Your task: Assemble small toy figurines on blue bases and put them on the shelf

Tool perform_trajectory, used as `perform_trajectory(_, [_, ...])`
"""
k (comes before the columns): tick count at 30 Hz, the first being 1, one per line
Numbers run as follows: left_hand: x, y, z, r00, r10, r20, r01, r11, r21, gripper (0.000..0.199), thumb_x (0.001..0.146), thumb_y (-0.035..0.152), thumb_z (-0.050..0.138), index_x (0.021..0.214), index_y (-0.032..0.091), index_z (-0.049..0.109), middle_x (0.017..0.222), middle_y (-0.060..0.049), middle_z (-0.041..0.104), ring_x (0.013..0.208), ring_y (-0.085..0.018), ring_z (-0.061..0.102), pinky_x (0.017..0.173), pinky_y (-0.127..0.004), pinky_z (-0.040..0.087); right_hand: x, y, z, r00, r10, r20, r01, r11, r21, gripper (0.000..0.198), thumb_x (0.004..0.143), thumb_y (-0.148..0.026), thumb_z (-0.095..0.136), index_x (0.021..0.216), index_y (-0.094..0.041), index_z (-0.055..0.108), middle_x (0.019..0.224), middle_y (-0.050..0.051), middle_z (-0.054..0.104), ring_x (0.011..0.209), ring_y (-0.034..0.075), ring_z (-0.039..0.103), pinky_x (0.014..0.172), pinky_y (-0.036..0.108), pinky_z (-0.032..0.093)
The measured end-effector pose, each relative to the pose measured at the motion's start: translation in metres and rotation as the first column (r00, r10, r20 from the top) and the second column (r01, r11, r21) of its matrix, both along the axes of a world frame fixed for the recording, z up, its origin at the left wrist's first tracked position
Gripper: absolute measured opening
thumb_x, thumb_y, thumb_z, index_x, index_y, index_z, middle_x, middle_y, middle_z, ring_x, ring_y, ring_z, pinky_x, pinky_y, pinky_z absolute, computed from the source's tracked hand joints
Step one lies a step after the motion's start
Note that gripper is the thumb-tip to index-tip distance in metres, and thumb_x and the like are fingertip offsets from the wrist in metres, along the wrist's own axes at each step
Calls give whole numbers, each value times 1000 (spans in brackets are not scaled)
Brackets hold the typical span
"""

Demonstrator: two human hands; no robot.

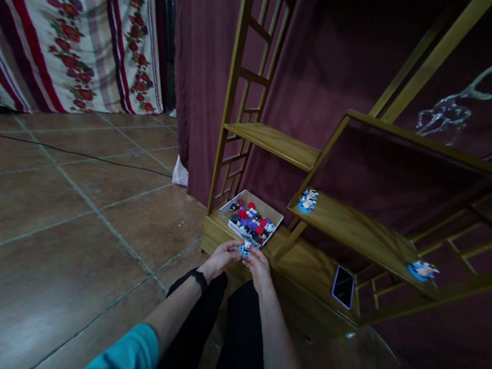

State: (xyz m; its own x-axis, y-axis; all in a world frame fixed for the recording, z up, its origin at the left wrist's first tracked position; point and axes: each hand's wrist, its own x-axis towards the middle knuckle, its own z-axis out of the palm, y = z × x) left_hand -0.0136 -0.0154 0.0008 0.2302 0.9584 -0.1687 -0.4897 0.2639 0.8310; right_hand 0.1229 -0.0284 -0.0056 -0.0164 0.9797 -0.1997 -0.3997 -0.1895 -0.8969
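Between my two hands, just in front of the box, is a small figurine [244, 247] in white and blue on a blue base. My left hand [222, 256] has its fingers closed on the figurine's left side. From the right, the fingers of my right hand [258, 264] pinch the same piece. Behind them, a shallow cardboard box [272, 211] sits on the lowest shelf, filled with several small red, purple, black and white figurines [250, 221]. On the middle shelf stand blue-based figurines [307, 200] at its left end and another figurine [422, 271] at its right end.
The wooden display rack [275, 142] has lattice sides and stepped shelves. A phone [343, 287] lies on the low shelf at right. A clear animal ornament [451, 113] stands on the upper shelf. A black cable [66, 150] crosses the tiled floor [56, 242] at left.
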Motion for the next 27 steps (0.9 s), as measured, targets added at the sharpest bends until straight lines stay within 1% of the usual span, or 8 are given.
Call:
perform_trajectory(8, [0,-2,7,1000,30,4,-29,996,-79,29,63,15,71,91,13,64,76,-6,66,64,-12,61,62,-23,46,-2,-3,9,1000,7,10,-7,1000,-11,41,61,-34,68,99,-21,61,90,5,68,80,18,63,70,30,47])
perform_trajectory(16, [1,-3,7,997,69,-18,-70,995,-68,23,62,19,71,83,14,63,77,-6,66,62,-11,60,60,-22,46,-2,-3,7,1000,7,18,-7,1000,0,40,58,-33,70,96,-21,62,97,4,66,83,18,62,71,29,47])
perform_trajectory(23, [2,-2,5,992,93,-83,-96,995,-26,22,57,17,71,77,14,61,64,-2,64,54,-10,56,54,-21,42,-2,-4,8,999,36,25,-37,999,12,40,56,-31,71,94,-20,63,97,5,66,83,18,61,71,29,47])
perform_trajectory(27, [3,-3,4,988,128,-83,-129,992,0,30,55,15,72,83,15,60,58,2,60,51,-9,55,53,-20,41,-2,-5,9,999,31,13,-31,999,12,40,55,-29,71,94,-20,63,97,5,65,84,18,61,71,29,47])
